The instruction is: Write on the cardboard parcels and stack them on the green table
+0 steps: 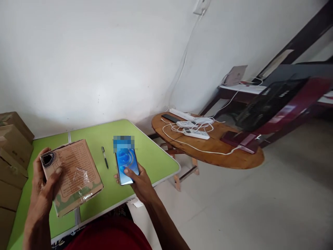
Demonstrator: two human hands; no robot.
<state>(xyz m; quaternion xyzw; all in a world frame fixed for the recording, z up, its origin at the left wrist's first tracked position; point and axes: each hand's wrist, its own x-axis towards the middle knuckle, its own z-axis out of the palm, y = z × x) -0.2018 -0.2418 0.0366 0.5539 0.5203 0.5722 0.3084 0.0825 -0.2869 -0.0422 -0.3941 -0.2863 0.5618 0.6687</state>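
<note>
Head view: I hold a box and a phone over the green table (153,152).
My left hand (43,189) grips the cardboard box (75,173); my right hand (140,184) clasps the lit phone (126,163), a pen (104,157) lying between them.

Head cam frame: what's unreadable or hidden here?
- Phone in the right hand: top of the screen is pixelated, content unreadable.
- Cardboard box held by the left hand: printed text too small; its underside faces away.
- Pen on the green table: too small to tell any marking.
- Stacked cartons: cut off by the left edge.
- Dark-red furniture at right: motion-blurred, shape unclear.
</note>
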